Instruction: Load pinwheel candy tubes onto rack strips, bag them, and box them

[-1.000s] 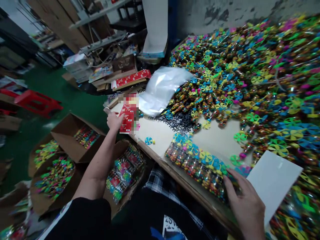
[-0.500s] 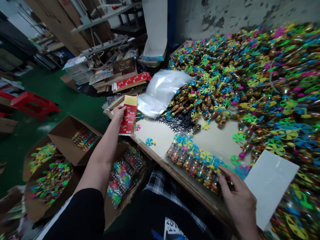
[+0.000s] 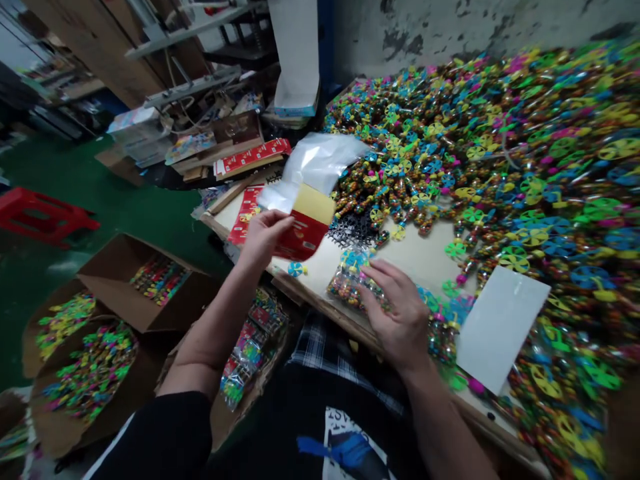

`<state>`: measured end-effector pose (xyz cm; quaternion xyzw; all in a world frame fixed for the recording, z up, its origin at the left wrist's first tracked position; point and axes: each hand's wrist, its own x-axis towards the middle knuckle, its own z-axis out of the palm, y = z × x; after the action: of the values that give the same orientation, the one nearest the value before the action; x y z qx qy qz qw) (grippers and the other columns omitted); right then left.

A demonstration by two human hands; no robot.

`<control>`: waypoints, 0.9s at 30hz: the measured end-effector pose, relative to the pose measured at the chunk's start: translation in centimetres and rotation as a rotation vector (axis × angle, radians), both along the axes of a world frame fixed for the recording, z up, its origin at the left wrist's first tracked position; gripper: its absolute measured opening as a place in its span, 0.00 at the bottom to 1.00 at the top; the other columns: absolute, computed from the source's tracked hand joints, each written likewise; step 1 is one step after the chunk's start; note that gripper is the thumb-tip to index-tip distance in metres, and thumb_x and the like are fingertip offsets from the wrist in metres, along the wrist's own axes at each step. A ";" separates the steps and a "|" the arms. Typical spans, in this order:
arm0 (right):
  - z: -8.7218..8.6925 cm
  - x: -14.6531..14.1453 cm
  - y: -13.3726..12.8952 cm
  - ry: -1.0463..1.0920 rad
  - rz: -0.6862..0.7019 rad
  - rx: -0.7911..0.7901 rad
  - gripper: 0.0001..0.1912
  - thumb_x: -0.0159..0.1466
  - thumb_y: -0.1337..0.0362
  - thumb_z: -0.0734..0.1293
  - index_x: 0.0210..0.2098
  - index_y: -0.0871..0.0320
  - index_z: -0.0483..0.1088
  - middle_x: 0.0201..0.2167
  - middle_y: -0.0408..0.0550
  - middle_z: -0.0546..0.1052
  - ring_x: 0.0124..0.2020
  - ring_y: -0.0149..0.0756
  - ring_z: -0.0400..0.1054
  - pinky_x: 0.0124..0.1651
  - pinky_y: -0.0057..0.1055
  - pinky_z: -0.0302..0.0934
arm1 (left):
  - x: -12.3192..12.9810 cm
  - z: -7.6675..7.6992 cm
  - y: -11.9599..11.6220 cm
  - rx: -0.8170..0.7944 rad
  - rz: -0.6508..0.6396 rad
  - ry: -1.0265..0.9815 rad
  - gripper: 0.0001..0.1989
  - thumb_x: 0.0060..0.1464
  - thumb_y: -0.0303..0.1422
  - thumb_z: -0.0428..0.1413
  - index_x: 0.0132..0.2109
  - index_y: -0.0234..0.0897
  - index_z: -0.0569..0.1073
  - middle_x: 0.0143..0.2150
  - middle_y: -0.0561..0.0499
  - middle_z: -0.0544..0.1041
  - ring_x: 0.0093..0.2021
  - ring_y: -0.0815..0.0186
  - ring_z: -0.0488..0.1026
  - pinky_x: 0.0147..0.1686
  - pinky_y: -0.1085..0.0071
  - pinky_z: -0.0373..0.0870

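Red card [image 3: 306, 235] now pinched by left hand [image 3: 264, 235], held up over table [image 3: 425, 257]; bagged toy row [image 3: 345, 287] laid along table's near edge, right hand [image 3: 400, 317] bent over it, whether gripped cannot be told; toy heap [image 3: 500, 150] spread across table's far side.

**Red-and-yellow card [image 3: 306, 233] over the worktable [image 3: 423, 259]**

The left hand [image 3: 267, 239] pinches its edge; the right hand [image 3: 397, 312] is at a row of fan-topped tubes [image 3: 344, 288] (filled with colourful balls). A white card [image 3: 503, 328] lies beside a heap of similar tubes [image 3: 465, 153].
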<state>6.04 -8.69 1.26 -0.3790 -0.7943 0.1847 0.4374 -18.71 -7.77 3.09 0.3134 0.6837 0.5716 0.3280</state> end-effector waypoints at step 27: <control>-3.8 -2.6 -1.0 -0.007 0.118 -0.464 0.16 0.58 0.54 0.68 0.42 0.56 0.75 0.38 0.49 0.79 0.36 0.38 0.73 0.40 0.36 0.68 | 7.6 -4.9 -7.1 -0.037 -0.378 -0.039 0.06 0.54 0.30 0.56 0.31 0.32 0.73 0.30 0.53 0.74 0.33 0.72 0.69 0.37 0.77 0.66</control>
<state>3.42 -9.74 -2.58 -0.4229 -0.7529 0.3864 0.3242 -11.12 -14.88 -1.79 0.4188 0.6167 0.4932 0.4485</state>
